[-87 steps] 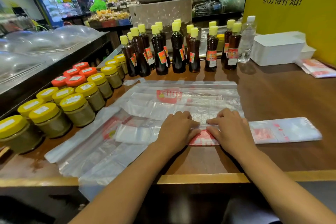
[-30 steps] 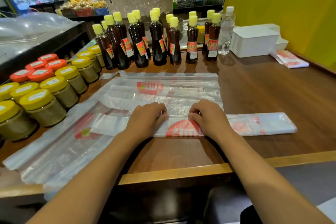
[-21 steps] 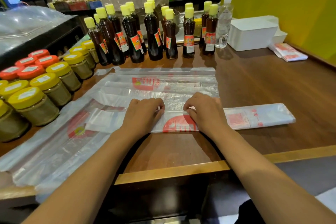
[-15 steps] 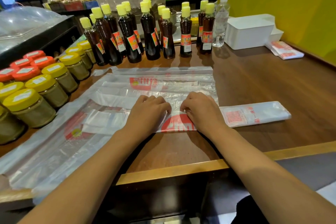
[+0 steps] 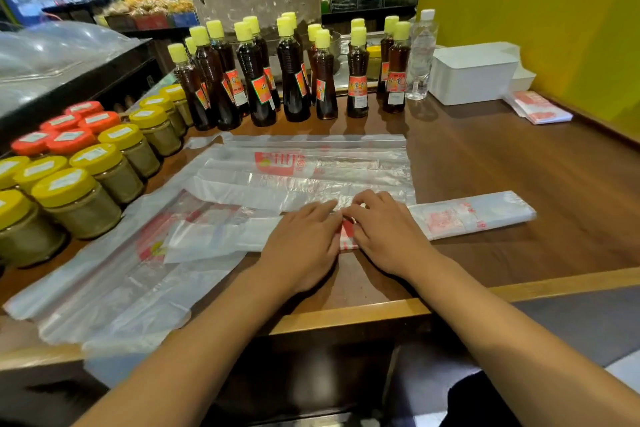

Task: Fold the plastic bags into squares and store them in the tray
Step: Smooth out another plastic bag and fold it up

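Mid-fold, well short of a square. Long folded strip of plastic bag lying crosswise on the wooden counter, near the front edge, its left end over the loose unfolded bags spread beyond and to the left. Left hand and right hand side by side at the strip's middle, touching or almost so, palms down. Fingers of the right hand curled at the strip's far edge, seemingly pinching or tucking it; those of the left hand flatter, pressing down beside them (whether they pinch anything cannot be told from here). Right end of the strip free and flat, pointing toward the right side of the counter.

Step in hand, by the look of it: creasing or narrowing the strip lengthwise before any end-over-end folding. Next move likely calls for flattening the crease along the whole length, then bringing one end across in even turns, keeping edges aligned, since thin film slides and springs open readily.

White tray at the back right, beside a clear water bottle, well apart from the hands. A small stack of folded bags just beside it on the counter, not inside. Dark sauce bottles and yellow-lidded jars ranged along the back and left.
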Demonstrator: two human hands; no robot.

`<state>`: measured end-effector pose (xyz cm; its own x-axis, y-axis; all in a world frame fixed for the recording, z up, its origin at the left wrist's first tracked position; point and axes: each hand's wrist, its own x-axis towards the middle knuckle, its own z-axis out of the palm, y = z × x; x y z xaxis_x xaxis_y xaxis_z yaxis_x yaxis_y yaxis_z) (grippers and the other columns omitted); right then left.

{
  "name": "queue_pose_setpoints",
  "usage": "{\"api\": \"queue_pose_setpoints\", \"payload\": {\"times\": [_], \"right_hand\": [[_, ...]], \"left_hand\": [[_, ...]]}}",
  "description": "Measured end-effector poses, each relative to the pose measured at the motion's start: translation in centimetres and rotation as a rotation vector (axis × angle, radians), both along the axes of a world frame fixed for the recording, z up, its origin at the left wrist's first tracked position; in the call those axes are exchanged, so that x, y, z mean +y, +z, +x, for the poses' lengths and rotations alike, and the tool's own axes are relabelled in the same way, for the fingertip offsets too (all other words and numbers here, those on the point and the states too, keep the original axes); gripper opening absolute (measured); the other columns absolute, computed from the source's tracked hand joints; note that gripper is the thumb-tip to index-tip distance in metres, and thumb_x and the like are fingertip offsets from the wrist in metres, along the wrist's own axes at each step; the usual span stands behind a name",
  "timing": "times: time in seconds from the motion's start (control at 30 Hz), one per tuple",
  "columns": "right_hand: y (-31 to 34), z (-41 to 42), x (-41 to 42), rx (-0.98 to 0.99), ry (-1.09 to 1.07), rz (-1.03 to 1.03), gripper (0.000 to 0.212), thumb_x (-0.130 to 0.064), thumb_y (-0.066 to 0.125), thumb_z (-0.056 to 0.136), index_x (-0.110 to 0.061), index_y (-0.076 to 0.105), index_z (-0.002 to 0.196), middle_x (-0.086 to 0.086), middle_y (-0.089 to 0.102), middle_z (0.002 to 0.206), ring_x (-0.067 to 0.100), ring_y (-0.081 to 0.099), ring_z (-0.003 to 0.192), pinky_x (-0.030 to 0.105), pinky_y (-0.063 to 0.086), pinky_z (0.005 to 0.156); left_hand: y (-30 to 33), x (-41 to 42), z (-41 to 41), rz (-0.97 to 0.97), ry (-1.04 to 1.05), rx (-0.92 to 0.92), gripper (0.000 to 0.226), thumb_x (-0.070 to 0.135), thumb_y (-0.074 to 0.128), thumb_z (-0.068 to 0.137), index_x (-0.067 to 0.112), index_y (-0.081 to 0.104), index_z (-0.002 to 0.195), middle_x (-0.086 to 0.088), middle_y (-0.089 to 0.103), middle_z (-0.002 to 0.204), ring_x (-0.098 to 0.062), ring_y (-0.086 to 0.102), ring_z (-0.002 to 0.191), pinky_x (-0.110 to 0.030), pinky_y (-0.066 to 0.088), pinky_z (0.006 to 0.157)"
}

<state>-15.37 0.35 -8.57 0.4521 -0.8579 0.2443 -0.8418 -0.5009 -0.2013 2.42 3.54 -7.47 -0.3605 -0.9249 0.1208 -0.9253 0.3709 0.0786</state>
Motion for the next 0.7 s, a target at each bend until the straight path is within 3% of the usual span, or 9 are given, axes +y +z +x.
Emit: {"api": "queue_pose_setpoints", "payload": {"times": [0.1,0.23,0.4,0.53,0.7], "right_hand": [[-0.1,-0.1,0.0,0.052,0.008,0.083,0.046,-0.030,0.033,0.107,-0.028,0.039,0.152,-0.005,0.031,0.160,0.017,0.027,0.147,0.046,0.015,0.121],[0.4,-0.6,-0.2,0.208,-0.008,0.216,0.057,-0.046,0.022,0.107,-0.029,0.011,0.161,-0.007,0.001,0.169,0.013,0.000,0.155,0.055,-0.002,0.123],[0.9,-6.4,-1.3,0.299,-0.132,0.297,0.071,-0.068,0.016,0.099,-0.037,-0.002,0.159,-0.009,-0.012,0.168,0.016,-0.010,0.155,0.062,-0.003,0.121],[1.4,-11.7,-1.6,0.291,-0.323,0.333,0.074,-0.069,0.018,0.099,-0.033,-0.001,0.161,-0.007,-0.010,0.168,0.016,-0.008,0.155,0.056,-0.003,0.122],[1.9,-11.8,-1.7,0.287,-0.362,0.380,0.074,-0.068,0.020,0.099,-0.033,-0.003,0.160,-0.007,-0.014,0.168,0.015,-0.010,0.155,0.059,-0.006,0.121]], "left_hand": [[-0.9,0.6,-0.3,0.143,0.028,0.015,0.056,0.038,0.020,0.109,0.024,0.009,0.162,0.007,0.003,0.169,-0.013,0.001,0.156,-0.038,0.005,0.127],[-1.1,0.4,0.3,0.196,0.112,-0.044,0.061,0.051,0.012,0.106,0.029,-0.006,0.161,0.010,-0.013,0.168,-0.012,-0.013,0.154,-0.049,-0.008,0.125],[-1.3,0.5,1.5,0.225,0.179,-0.052,0.068,0.066,0.009,0.099,0.037,-0.009,0.159,0.012,-0.017,0.167,-0.016,-0.017,0.154,-0.057,-0.011,0.122],[-1.5,0.6,1.3,0.205,0.181,-0.049,0.071,0.067,0.008,0.098,0.036,-0.009,0.159,0.010,-0.016,0.167,-0.016,-0.016,0.154,-0.057,-0.008,0.122],[-1.0,0.5,1.1,0.220,0.188,-0.040,0.070,0.066,0.011,0.099,0.036,-0.007,0.160,0.009,-0.016,0.168,-0.017,-0.015,0.155,-0.064,-0.009,0.119]]}}
